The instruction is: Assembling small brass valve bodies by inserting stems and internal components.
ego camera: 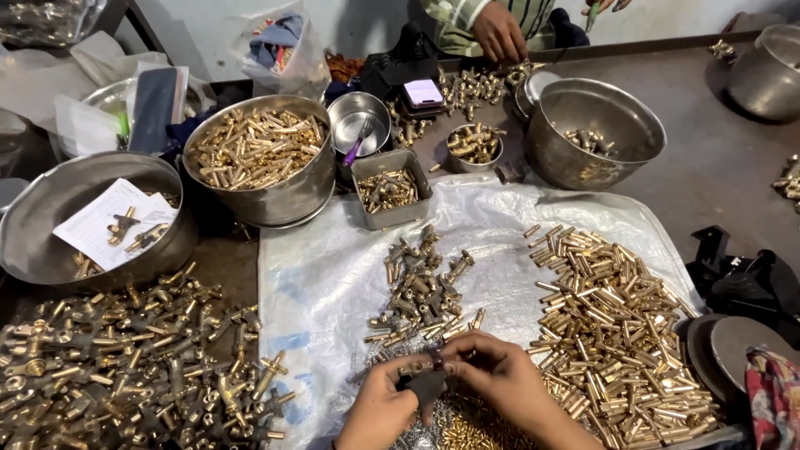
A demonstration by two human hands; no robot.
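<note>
At the near edge of the desk (733, 158), in the head view — the only one — both hands meet over a white plastic sheet (333, 275). The left hand (379, 408) has its grip closed around a dark valve body (425, 385), and the right hand (500, 379) pinches a small brass piece (435, 360) at its top, fingertips touching the body; whether the piece is seated yet I cannot tell. Just right of the hands lies a broad heap of brass tubes (617, 325), just ahead a smaller cluster of brass fittings (421, 287), and below the wrists a scatter of tiny brass bits (467, 433). To the left, a pile of finished valves (133, 367) lies off the sheet. Steel bowls (258, 158) stand behind, and another person's hand (498, 32) works at the far edge. The risk I see is a slip — a small, smooth piece pinched by the fingertips alone could drop into the loose heaps below and be lost among look-alike parts, or go in crooked.
</note>
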